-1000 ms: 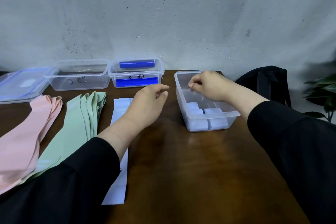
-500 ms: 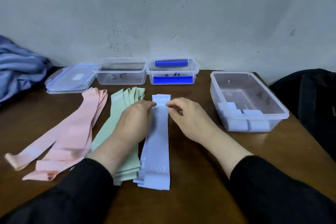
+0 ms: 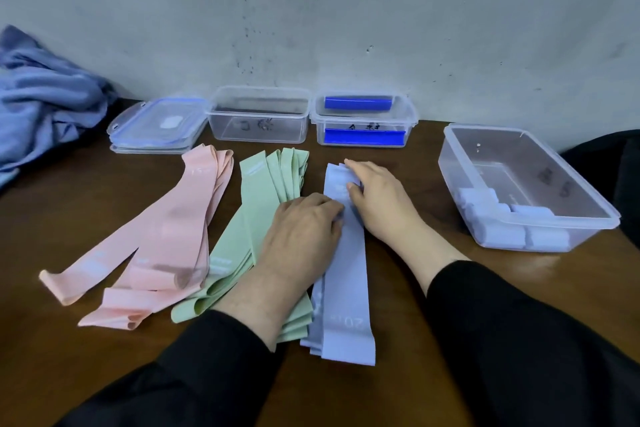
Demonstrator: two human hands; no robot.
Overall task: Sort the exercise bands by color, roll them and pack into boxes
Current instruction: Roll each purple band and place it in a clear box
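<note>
Two hands, your left hand (image 3: pixel 301 229) and right hand (image 3: pixel 377 199), have left the box (image 3: pixel 568 163) and now pinch the top lilac band (image 3: pixel 346 260), ready for rolling.

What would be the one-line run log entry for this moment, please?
stage: rolling | both hands on blue bands far end | box holds blue rolls | pink, green flat
</note>
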